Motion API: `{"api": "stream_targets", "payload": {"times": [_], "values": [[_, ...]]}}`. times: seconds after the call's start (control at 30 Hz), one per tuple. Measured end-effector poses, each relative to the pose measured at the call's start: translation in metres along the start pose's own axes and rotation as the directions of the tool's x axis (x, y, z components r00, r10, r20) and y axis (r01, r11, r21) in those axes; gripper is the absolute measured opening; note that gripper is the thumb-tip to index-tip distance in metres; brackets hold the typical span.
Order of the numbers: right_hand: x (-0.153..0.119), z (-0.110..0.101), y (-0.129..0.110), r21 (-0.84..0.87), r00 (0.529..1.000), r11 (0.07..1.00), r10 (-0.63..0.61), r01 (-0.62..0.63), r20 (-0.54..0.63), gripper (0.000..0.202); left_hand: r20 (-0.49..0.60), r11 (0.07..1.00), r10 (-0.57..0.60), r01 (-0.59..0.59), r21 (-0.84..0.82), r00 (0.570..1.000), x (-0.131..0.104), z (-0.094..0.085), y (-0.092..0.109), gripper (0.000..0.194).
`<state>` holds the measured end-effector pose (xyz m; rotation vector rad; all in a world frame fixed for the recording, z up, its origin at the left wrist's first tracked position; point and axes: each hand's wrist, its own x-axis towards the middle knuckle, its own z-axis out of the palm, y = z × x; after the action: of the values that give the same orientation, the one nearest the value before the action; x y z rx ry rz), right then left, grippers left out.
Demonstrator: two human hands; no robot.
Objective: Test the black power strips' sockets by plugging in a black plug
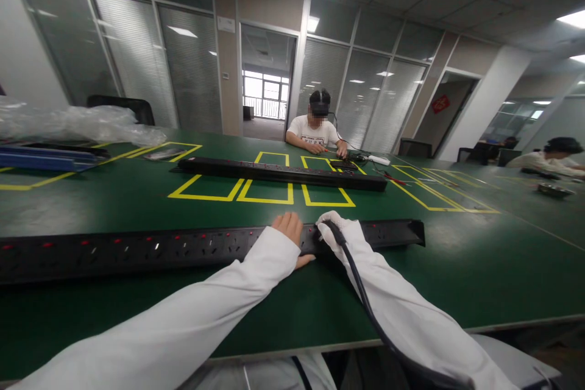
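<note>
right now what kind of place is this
Probably an electronics assembly workroom in an office: black socket strips lie on a long green table marked with yellow tape, and glass partitions with blinds stand behind.

The near bar (194,248) and far bar (274,172) flank a passable lane of green tabletop (137,210)

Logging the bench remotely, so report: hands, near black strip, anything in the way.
Left hand across near black strip; right hand grips black cable over it. Cable trails along right sleeve. Second black strip beyond, apart.
</note>
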<state>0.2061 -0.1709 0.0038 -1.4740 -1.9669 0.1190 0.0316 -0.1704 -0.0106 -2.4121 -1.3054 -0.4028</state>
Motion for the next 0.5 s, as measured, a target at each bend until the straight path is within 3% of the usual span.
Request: {"api": "stream_targets", "payload": {"times": [0.13,0.3,0.5], "values": [[0.001,0.001,-0.003,-0.129,1.000,0.992,-0.002,0.003,0.006,0.022,0.027,0.992,-0.094,0.095,-0.077,0.995,0.008,0.005,0.004,0.060],[0.001,0.001,-0.010,-0.302,0.997,0.951,-0.050,0.065,0.058,0.025,0.077,0.991,-0.127,0.130,-0.030,0.989,0.007,0.005,0.004,0.068],[0.001,-0.003,-0.020,-0.428,0.972,0.874,-0.180,0.230,0.153,0.025,-0.010,0.999,-0.023,0.024,0.022,1.000,-0.001,0.002,0.008,0.081]]}}
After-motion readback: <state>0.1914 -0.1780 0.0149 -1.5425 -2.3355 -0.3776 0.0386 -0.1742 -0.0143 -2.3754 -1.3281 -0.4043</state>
